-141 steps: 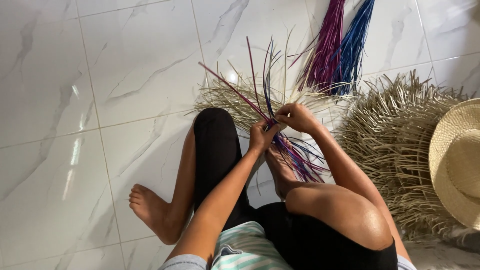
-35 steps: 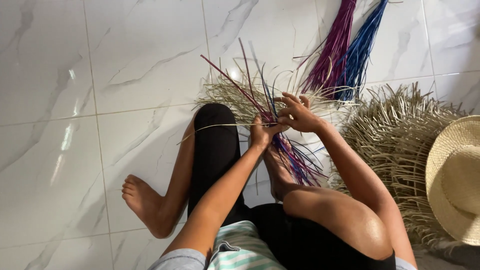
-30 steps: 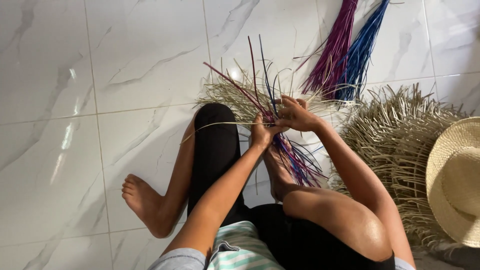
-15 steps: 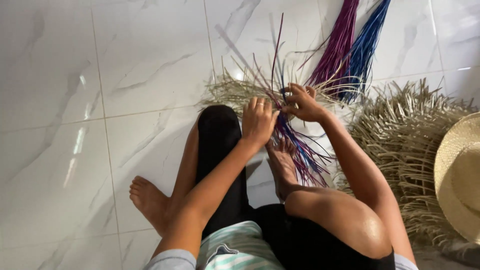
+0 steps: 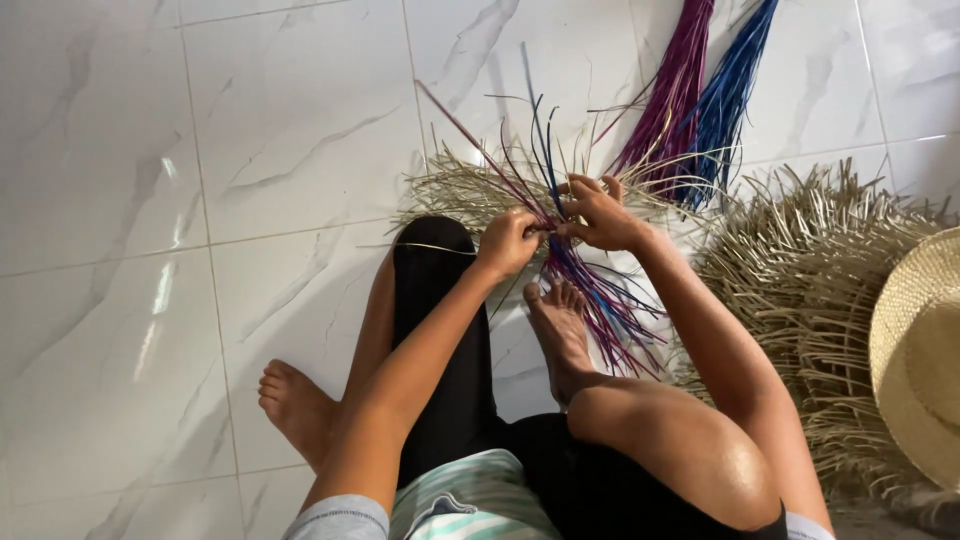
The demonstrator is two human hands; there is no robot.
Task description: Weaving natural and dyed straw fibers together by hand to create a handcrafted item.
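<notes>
Seen from above, a person sits on a white marble-patterned tiled floor (image 5: 200,200) with both bare feet out in front, weaving thin dyed straw. The left hand (image 5: 508,240) is closed, its fingers pinched together on a few purple and blue straw strands (image 5: 590,300) just above the right foot (image 5: 560,330). The right hand (image 5: 600,212) meets it fingertip to fingertip, its fingers curled and clamped on the same strands at the crossing point. From that grip the strands fan upward in loose, springy ends and trail downward past the right foot onto the floor. Beneath and behind the hands lies a flat piece of pale natural straw weaving with a ragged fringe (image 5: 460,190), partly hidden by the left knee in black leggings (image 5: 435,260). Further away on the floor, near the top edge, rest a bundle of magenta straw (image 5: 672,100) and a bundle of blue straw (image 5: 730,95), lying side by side and touching. To the right sits a larger round mat of natural straw with a spiky fringe (image 5: 800,260), and on it (cut off by the edge) a finished woven straw hat (image 5: 920,350).
</notes>
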